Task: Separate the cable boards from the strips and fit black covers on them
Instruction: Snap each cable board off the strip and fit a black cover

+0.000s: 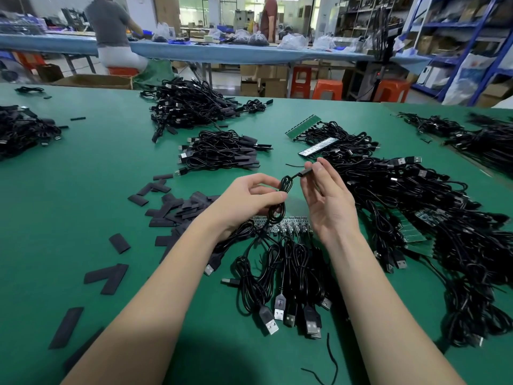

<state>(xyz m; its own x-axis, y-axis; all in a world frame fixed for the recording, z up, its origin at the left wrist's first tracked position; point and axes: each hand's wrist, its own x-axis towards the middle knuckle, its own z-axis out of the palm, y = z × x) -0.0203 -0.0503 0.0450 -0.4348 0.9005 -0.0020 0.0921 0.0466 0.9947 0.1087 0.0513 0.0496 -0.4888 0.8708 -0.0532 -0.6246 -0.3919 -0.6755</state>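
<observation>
At frame centre, the left hand (249,201) grips a coiled cable (280,201) while the right hand (324,201) pinches its black cover (305,172); a loose pinch could let the cover slide off.

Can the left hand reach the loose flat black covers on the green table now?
Probably not freely: the left hand holds a coiled black cable. The flat black covers lie open just beside it.
</observation>
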